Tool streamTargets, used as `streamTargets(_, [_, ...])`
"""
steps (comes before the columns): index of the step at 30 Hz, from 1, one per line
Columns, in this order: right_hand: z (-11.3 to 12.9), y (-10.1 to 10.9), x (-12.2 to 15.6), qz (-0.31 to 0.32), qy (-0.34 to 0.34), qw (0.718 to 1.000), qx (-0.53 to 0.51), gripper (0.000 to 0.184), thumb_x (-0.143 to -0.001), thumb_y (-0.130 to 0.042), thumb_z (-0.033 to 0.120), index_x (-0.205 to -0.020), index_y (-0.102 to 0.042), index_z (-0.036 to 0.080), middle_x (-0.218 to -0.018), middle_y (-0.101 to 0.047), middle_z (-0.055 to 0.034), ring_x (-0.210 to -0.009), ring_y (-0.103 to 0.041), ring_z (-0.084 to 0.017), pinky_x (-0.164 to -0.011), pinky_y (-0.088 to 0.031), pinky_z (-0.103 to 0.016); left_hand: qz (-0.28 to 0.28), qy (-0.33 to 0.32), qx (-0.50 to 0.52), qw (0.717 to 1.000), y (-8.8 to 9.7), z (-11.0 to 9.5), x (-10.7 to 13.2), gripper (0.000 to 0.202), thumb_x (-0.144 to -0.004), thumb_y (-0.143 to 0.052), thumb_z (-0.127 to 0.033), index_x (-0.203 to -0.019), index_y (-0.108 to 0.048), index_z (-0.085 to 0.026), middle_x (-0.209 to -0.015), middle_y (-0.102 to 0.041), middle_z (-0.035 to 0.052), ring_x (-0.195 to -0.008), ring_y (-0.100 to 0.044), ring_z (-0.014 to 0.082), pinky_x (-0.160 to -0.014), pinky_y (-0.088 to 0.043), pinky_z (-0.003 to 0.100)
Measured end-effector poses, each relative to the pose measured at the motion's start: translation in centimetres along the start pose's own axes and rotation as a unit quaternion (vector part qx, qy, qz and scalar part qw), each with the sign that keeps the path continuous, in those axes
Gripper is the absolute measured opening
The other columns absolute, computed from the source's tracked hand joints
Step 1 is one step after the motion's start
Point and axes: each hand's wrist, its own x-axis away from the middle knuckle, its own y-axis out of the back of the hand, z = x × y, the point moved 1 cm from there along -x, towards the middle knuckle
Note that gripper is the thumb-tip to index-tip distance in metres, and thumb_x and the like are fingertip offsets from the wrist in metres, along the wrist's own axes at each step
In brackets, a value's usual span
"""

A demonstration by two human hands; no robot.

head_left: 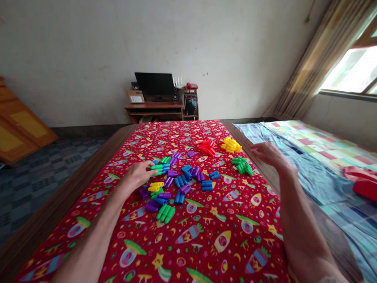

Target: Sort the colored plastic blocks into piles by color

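At the left side of the mixed pile, my left hand [138,173] has its thumb and fingers closed around the end of a green plastic block [157,168]. A blue block [166,168] lies directly against that green one. Purple blocks [169,182], more blue blocks [180,181], a yellow block [156,186] and green blocks [166,213] are scattered close by. My right hand [268,156] hangs over the table's right edge, fingers loosely stretched and nothing visible in them. Nearest to it are a green pile [243,166] and a yellow pile [231,145].
A red pile [207,147] sits beside the yellow one. Everything rests on a red patterned cloth [206,251] over a wooden table. To the right is a bed [312,157] with a red object [365,190]. A desk [156,105] with a monitor [155,84] stands by the far wall.
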Motion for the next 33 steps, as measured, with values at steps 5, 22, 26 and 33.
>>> streamTargets(5, [8.3,-2.1,0.7,-0.058,0.1,0.985,-0.125,0.038,-0.092,-0.044,0.037,-0.097,-0.074,0.014,-0.073,-0.07,-0.0046,-0.064,-0.059,-0.015,-0.063,-0.041,-0.025,-0.062,-0.056,0.044,0.996,0.6,-4.2,1.5,0.031,-0.072,-0.058,-0.047,-0.087,-0.065,-0.021,-0.073,-0.071,0.0049,-0.07,-0.067,0.0239,-0.062,-0.045,0.03])
streamTargets(22, [14.7,-11.8,3.0,0.17,0.22,0.922,-0.268,0.026,-0.085,-0.062,0.039,-0.095,-0.07,0.017,-0.076,-0.067,-0.001,-0.064,-0.056,-0.011,-0.06,-0.036,-0.021,0.047,-0.113,0.099,0.987,-0.7,-7.2,2.9,0.027,-0.076,-0.061,-0.041,-0.088,-0.068,-0.018,-0.076,-0.072,0.0031,-0.069,-0.066,0.0203,-0.063,-0.05,0.027])
streamTargets(26, [15.7,-11.5,3.5,0.097,0.218,0.924,-0.3,0.035,-0.089,-0.057,0.04,-0.112,-0.068,0.017,-0.086,-0.071,-0.0051,-0.068,-0.06,-0.014,-0.062,-0.039,-0.022,0.084,-0.143,0.149,0.975,-1.9,-8.7,3.6,0.031,-0.073,-0.064,-0.042,-0.095,-0.07,-0.021,-0.089,-0.075,0.0028,-0.077,-0.068,0.0206,-0.069,-0.053,0.028])
streamTargets(33, [10.3,-7.1,-0.2,-0.046,0.104,0.982,-0.152,0.026,-0.088,-0.056,0.032,-0.102,-0.072,0.017,-0.087,-0.073,-0.0052,-0.072,-0.062,-0.015,-0.069,-0.041,-0.024,0.013,-0.092,0.125,0.988,-0.5,-6.1,2.2,0.038,-0.078,-0.055,-0.046,-0.102,-0.067,-0.018,-0.099,-0.073,0.0065,-0.088,-0.068,0.0229,-0.078,-0.055,0.032])
